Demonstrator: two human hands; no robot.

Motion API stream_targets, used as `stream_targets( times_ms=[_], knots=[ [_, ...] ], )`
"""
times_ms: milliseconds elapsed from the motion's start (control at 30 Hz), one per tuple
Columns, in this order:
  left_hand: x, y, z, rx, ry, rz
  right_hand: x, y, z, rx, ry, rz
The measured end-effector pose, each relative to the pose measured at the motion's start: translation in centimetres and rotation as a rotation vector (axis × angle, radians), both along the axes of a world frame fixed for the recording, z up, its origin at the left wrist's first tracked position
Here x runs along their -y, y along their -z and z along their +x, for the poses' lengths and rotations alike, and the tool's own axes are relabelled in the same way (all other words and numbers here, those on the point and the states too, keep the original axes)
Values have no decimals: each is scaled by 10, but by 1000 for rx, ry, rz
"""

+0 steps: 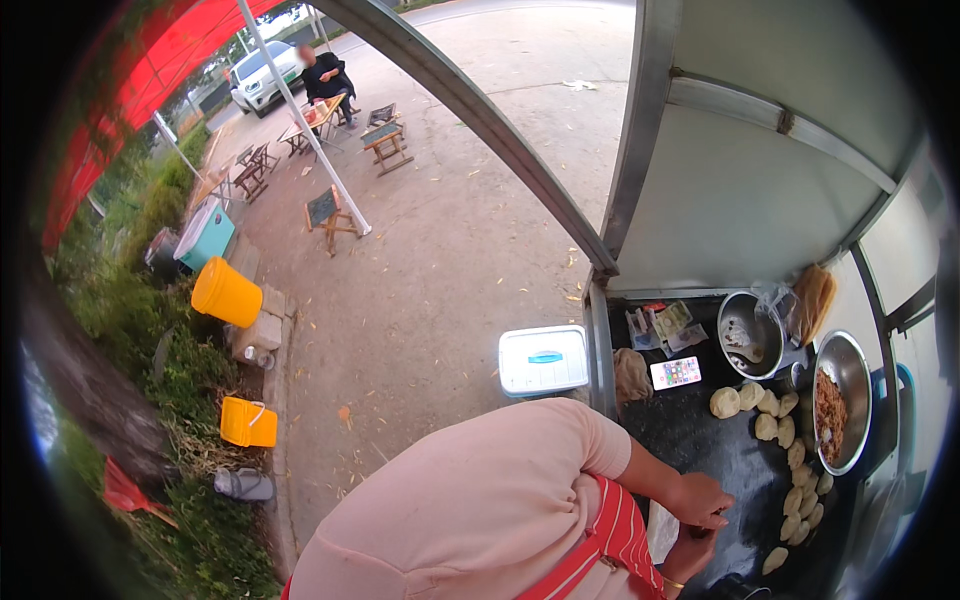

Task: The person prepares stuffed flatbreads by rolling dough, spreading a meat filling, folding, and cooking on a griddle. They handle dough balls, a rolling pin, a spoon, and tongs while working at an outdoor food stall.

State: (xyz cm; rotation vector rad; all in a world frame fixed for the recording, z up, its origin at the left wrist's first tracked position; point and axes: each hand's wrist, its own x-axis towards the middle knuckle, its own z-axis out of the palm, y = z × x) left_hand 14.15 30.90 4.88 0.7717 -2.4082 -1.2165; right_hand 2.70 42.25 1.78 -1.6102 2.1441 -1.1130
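My left hand (701,499) is over the near part of a dark, shiny work surface (727,472). Its bent fingers meet my right hand (688,553), just below it in the picture, with a gold-coloured bracelet at the wrist. Something dark shows between the hands; whether it is a held thing or shadow I cannot tell. A pale, whitish thing (663,531) lies beside them, partly hidden by the arm. Several pale dough pieces (795,499) lie in a curved row beyond my hands. Past them a steel bowl (862,401) holds a reddish-brown shredded filling (829,416).
Another steel bowl (750,334) holds a ladle. Near it lie banknotes (673,319), a lit phone (675,373) and a brown cloth (632,375). A metal frame post (600,352) edges the surface. Outside are a lidded box (544,360), folding stools (330,210) and a seated person (328,79).
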Motion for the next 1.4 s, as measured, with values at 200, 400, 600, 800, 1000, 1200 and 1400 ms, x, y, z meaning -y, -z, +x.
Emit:
stream_targets(
  times_ms=[200,400,600,800,1000,1200,1400],
  knots=[
    [1,1,11,-26,-57,-19,3,-4,9,71,-25,44],
    [2,-11,22,-33,-110,18,-4,-6,10,52,-10,159],
    [8,-10,25,-49,-165,6,-20,4,-1,-13,73,278],
    [9,-15,32,-39,-211,27,-33,8,-9,-12,75,383],
    [17,-17,29,-63,-186,18,-40,-27,-3,24,128,532],
    [19,-7,30,-105,-230,6,-39,-17,-12,-8,92,531],
    [23,-7,31,-98,-246,4,-34,-26,-6,-25,98,557]
  ],
)
